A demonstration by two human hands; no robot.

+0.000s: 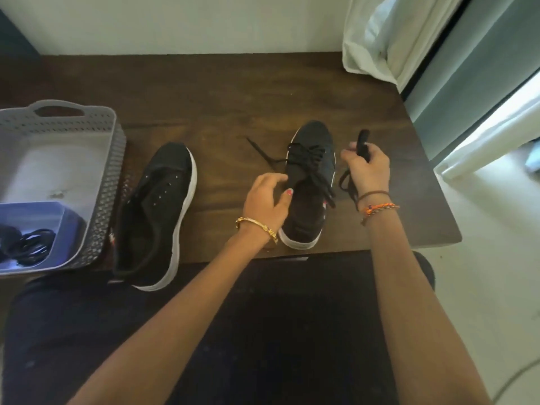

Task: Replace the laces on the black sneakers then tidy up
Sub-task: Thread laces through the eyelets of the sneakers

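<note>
Two black sneakers with white soles lie on a dark wooden table point(222, 92). The left sneaker point(157, 211) has bare eyelets and no lace. The right sneaker point(309, 182) carries a loose black lace point(306, 159) with one end trailing left across the wood. My left hand point(267, 200) rests against that shoe's left side, fingers curled on its collar. My right hand point(368, 171) is just right of the shoe, closed around a bundled black lace point(363, 144) whose loops hang down below the fist.
A grey perforated basket point(96, 200) stands at the table's left edge, holding a blue tub point(32, 214) with coiled black laces point(26, 247) in it. A white cloth point(377, 39) hangs at the back right. The table's near edge meets my dark-clothed lap.
</note>
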